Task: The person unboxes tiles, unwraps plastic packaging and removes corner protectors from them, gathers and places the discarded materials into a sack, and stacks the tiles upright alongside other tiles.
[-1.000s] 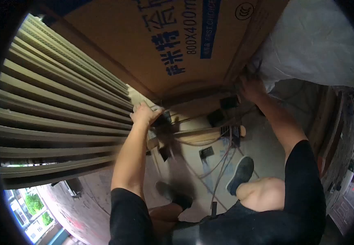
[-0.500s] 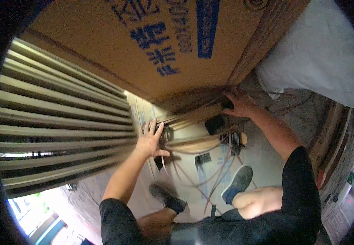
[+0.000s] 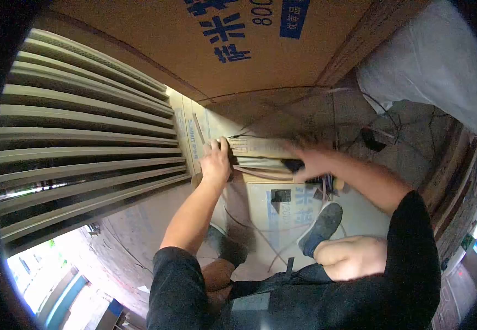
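A bundle of long pale strips (image 3: 266,146) lies crosswise low down in front of me, above the sheet-covered floor. My left hand (image 3: 215,164) has its fingers bent over the left end of the bundle, where a dark piece shows beside them. My right hand (image 3: 314,160) is at the bundle's right end and smeared by motion, so its fingers are hard to make out. A black piece (image 3: 292,165) lies just by its fingers. Thin bands trail from the bundle over the floor, near my shoes (image 3: 322,226).
A large cardboard box (image 3: 282,60) with blue print stands ahead. Slatted cream panels (image 3: 95,137) rise at the left. White sheeting (image 3: 431,60) hangs at the right, above loose bands and a black scrap (image 3: 372,139). Brown boards (image 3: 447,181) lean at the far right.
The bundle has come together between my hands. My left hand has gone from spread fingers to bent ones at its end. My right hand has moved down and left, away from the box's lower edge.
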The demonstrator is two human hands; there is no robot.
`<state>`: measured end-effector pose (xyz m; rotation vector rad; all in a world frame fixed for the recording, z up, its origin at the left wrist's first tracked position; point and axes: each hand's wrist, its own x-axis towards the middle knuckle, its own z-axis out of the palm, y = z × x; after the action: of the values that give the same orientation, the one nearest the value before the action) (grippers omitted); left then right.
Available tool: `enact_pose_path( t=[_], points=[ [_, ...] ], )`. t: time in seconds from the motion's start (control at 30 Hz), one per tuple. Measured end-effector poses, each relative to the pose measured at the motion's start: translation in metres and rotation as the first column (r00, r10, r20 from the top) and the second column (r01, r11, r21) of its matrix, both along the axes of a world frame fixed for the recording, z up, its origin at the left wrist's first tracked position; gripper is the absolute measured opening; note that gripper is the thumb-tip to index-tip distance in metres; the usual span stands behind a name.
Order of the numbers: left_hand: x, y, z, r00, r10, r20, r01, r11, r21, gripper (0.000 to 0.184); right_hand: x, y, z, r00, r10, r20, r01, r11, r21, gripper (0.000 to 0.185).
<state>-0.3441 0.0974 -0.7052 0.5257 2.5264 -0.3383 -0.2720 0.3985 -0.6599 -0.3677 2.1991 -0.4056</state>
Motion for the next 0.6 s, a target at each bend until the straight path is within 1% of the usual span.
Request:
enact_pose_path(
  t=[0.03,0.07,0.1,0.13,0.17,0.2,0.23,0.27,0.3,0.37,0.4,0.43,0.47,0.5,0.53,0.57,0.6],
  points=[
    [0.001,0.000,-0.004,1.000,-0.002,0.002,0.002,1.000,0.004,0.065,0.020,-0.005,0.007,1.000,-0.024,0.014,0.024,0.999,-0.038,0.110],
    [0.002,0.001,-0.007,0.980,-0.128,-0.155,0.120,0.991,-0.059,0.057,0.040,-0.011,0.002,1.000,-0.025,0.015,0.026,0.999,-0.034,0.110],
    [0.002,0.002,-0.007,0.959,-0.176,-0.223,0.167,0.984,-0.060,0.054,0.061,-0.019,-0.012,0.999,-0.008,-0.049,0.011,0.997,0.073,0.105],
    [0.002,0.003,-0.007,0.931,-0.221,-0.291,0.211,0.975,-0.066,0.051,0.067,-0.025,-0.013,0.993,0.014,-0.117,0.008,0.984,0.180,0.101],
    [0.001,0.003,-0.008,0.895,-0.262,-0.360,0.252,0.965,-0.076,0.048,0.068,-0.026,-0.017,0.993,0.002,-0.119,0.020,0.984,0.178,0.101],
    [-0.001,0.003,-0.008,0.974,-0.142,-0.179,0.137,0.990,-0.039,0.045,0.068,-0.025,-0.021,0.987,-0.095,-0.129,0.114,0.982,0.148,0.095],
    [-0.001,0.002,-0.009,1.000,-0.013,0.011,0.013,1.000,-0.027,0.042,0.066,-0.025,-0.023,0.972,-0.190,-0.136,0.206,0.972,0.116,0.089],
    [0.006,-0.008,-0.012,0.996,-0.051,-0.072,0.057,0.995,0.083,0.037,0.071,-0.022,-0.032,0.969,-0.202,-0.139,0.218,0.970,0.111,0.089],
    [0.015,-0.014,-0.015,0.995,-0.065,-0.073,0.071,0.994,0.081,0.037,0.077,-0.019,-0.045,0.959,-0.230,-0.167,0.246,0.966,0.083,0.086],
    [0.021,-0.018,-0.013,0.994,0.102,-0.027,-0.095,0.977,0.193,0.035,0.068,-0.011,-0.050,0.938,-0.270,-0.218,0.289,0.956,0.058,0.083],
    [0.025,-0.020,-0.010,0.993,0.114,-0.024,-0.108,0.979,0.175,0.031,0.063,-0.008,-0.048,0.961,-0.259,-0.099,0.264,0.963,0.048,0.081],
    [0.023,-0.021,-0.004,0.994,0.107,-0.030,-0.100,0.979,0.178,0.031,0.058,-0.006,-0.042,0.971,-0.239,0.027,0.238,0.971,0.035,0.080],
    [0.022,-0.024,0.001,0.993,0.117,0.034,-0.121,0.982,0.147,0.032,0.057,-0.004,-0.034,0.969,-0.244,0.023,0.243,0.969,0.034,0.080],
    [0.023,-0.028,0.007,0.987,0.128,0.100,-0.139,0.984,0.112,0.033,0.058,-0.004,-0.027,0.963,-0.269,0.024,0.269,0.963,-0.014,0.081],
    [0.020,-0.024,0.025,0.987,0.127,0.096,-0.137,0.984,0.110,0.037,0.056,-0.002,-0.020,0.957,-0.291,0.020,0.292,0.955,-0.061,0.081],
    [0.019,-0.022,0.038,0.989,0.123,0.078,-0.131,0.985,0.114,0.037,0.060,0.001,-0.016,0.956,-0.295,0.001,0.294,0.954,-0.065,0.081],
    [0.014,-0.025,0.049,0.977,0.151,0.150,-0.173,0.974,0.144,0.044,0.064,0.004,-0.012,0.937,-0.341,0.078,0.350,0.909,-0.226,0.085]
  ],
)
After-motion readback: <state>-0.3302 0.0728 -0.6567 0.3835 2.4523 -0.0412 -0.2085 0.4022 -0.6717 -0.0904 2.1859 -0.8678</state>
